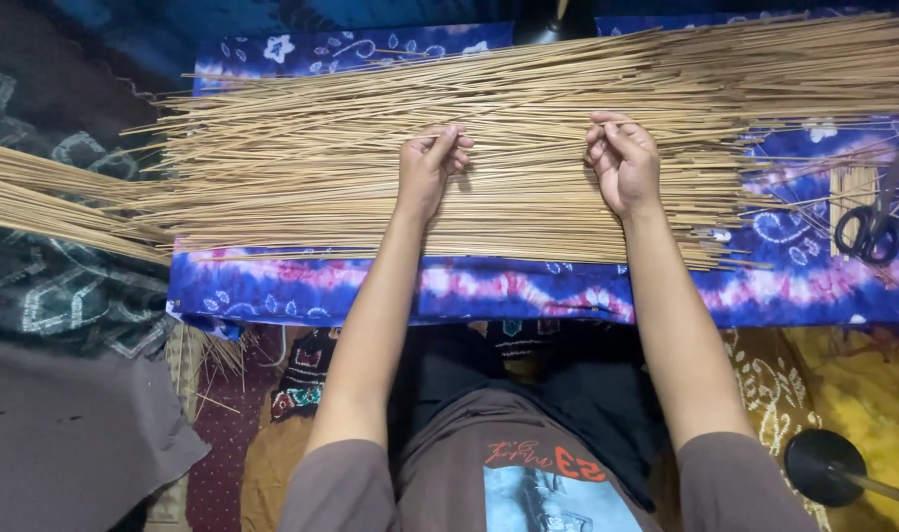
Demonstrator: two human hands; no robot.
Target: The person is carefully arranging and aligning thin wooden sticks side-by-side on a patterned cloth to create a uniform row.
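The long, thin, pale tan wooden sticks [528, 148] are lying as a wide sheet, looking dry, matt and faintly fibrous, with splintery ends fraying at the left edge of the blue, purple and pink tie-dyed cloth [528, 291] beneath them. That cloth is showing a soft, matt weave, creasing slightly along its near edge. The bare left hand [428, 167] and right hand [622, 163] are pressing on the sticks. Near the cloth's right edge, black-handled scissors [871, 229] are gleaming a little, their handles looking like smooth plastic. Below the near right corner, a round black disc [826, 465] is looking smooth and dull.
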